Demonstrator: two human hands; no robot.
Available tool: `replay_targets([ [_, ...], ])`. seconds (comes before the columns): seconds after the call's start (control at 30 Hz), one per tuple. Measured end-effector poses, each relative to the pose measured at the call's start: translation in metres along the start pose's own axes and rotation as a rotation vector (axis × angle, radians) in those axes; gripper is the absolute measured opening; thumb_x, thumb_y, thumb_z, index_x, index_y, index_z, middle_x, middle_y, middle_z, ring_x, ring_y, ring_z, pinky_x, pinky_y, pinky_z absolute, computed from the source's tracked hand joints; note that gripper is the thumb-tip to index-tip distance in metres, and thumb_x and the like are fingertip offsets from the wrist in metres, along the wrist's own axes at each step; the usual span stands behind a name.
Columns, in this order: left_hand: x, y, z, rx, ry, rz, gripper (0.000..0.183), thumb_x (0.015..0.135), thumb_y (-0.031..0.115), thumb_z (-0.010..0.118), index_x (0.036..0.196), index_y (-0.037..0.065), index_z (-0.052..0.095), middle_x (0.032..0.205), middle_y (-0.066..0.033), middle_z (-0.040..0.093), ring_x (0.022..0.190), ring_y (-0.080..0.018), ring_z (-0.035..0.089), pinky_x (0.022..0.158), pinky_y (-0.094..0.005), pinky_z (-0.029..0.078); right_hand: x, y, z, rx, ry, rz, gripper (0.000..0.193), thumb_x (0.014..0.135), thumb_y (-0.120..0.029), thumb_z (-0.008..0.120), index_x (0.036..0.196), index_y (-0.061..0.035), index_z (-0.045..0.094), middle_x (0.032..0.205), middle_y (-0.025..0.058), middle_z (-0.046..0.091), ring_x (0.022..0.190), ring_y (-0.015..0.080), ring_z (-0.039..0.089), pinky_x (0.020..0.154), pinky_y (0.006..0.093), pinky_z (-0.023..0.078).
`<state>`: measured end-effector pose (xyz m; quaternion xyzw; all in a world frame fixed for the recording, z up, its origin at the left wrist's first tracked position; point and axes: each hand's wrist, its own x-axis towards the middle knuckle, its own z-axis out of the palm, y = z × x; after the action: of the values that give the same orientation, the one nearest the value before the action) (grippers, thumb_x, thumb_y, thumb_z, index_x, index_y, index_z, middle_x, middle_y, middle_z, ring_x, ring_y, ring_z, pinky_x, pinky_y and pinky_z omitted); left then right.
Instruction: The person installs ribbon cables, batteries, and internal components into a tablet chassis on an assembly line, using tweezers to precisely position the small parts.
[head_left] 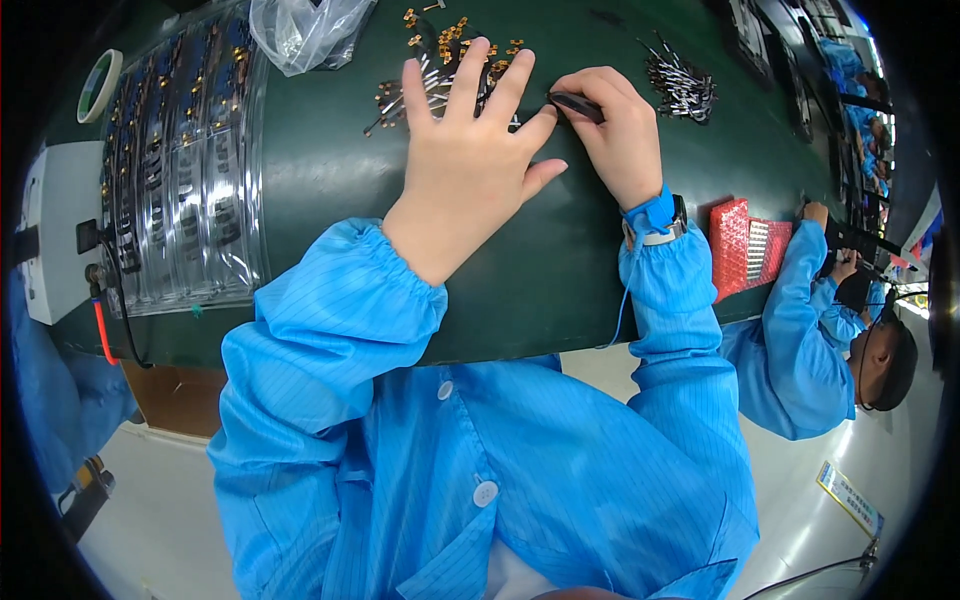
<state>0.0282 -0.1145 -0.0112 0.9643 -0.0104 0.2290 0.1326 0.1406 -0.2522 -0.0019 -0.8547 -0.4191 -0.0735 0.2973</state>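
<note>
Two hands work at upper centre of the frame: left hand (465, 150) spreads its fingers over the loose brass-tipped pins (440, 70), right hand (615, 130) pinches a black tool (577, 106). Small pins could scatter if brushed.

Left hand (470, 160) flat, fingers spread, right hand (615, 130) curled in pinching grip, blue-sleeved forearms extended

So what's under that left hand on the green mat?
Small gold-tipped metal pins spread out from beneath the left hand at its fingers. Whatever lies under the palm is covered.
</note>
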Motion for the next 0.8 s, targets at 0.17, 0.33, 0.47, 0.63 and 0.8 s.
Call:
replay_targets([
  [0.17, -0.001, 0.0, -0.001, -0.016, 0.001, -0.002, 0.033, 0.075, 0.043, 0.066, 0.104, 0.026, 0.065, 0.136, -0.0033, 0.042, 0.127, -0.0311, 0.034, 0.092, -0.0678, 0.025, 0.0, -0.003, -0.001, -0.012, -0.04, 0.022, 0.019, 0.071, 0.002, 0.065, 0.09, -0.0037, 0.064, 0.087, 0.0093, 0.061, 0.078, 0.0243, 0.062, 0.068, 0.0297, 0.051],
  [0.33, -0.001, 0.0, 0.0, -0.03, 0.003, -0.005, 0.033, 0.074, 0.041, 0.067, 0.103, 0.025, 0.066, 0.137, -0.0032, 0.041, 0.127, -0.0312, 0.034, 0.093, -0.0677, 0.024, -0.001, -0.003, 0.001, -0.099, 0.025, -0.045, 0.016, 0.069, -0.008, 0.067, 0.085, -0.0112, 0.066, 0.083, 0.0034, 0.061, 0.073, 0.024, 0.062, 0.061, 0.032, 0.051],
  [0.47, -0.002, -0.001, 0.002, -0.026, 0.012, 0.003, 0.034, 0.071, 0.043, 0.069, 0.099, 0.024, 0.067, 0.13, -0.0069, 0.048, 0.127, -0.0346, 0.034, 0.097, -0.0659, 0.019, -0.008, -0.019, -0.005, -0.194, -0.004, -0.048, 0.018, 0.07, -0.009, 0.067, 0.087, -0.012, 0.067, 0.085, 0.0024, 0.061, 0.072, 0.0229, 0.062, 0.059, 0.0317, 0.051],
  [0.63, -0.003, 0.0, 0.001, -0.101, 0.025, -0.023, 0.033, 0.074, 0.04, 0.068, 0.104, 0.025, 0.067, 0.137, -0.004, 0.042, 0.129, -0.0313, 0.033, 0.094, -0.0679, 0.022, -0.009, -0.034, -0.008, -0.292, -0.102, 0.037, 0.023, 0.069, -0.007, 0.066, 0.092, -0.0094, 0.067, 0.089, 0.0028, 0.06, 0.073, 0.0233, 0.063, 0.062, 0.0328, 0.052],
  [0.8, -0.004, 0.0, -0.001, -0.008, -0.052, -0.03, 0.038, 0.078, 0.043, 0.064, 0.113, 0.03, 0.062, 0.136, -0.0049, 0.042, 0.129, -0.0316, 0.033, 0.092, -0.0696, 0.023, -0.008, -0.012, -0.008, 0.032, 0.055, 0.158, 0.018, 0.069, -0.005, 0.066, 0.087, -0.0054, 0.068, 0.083, 0.0106, 0.062, 0.074, 0.0266, 0.063, 0.067, 0.0323, 0.051],
])
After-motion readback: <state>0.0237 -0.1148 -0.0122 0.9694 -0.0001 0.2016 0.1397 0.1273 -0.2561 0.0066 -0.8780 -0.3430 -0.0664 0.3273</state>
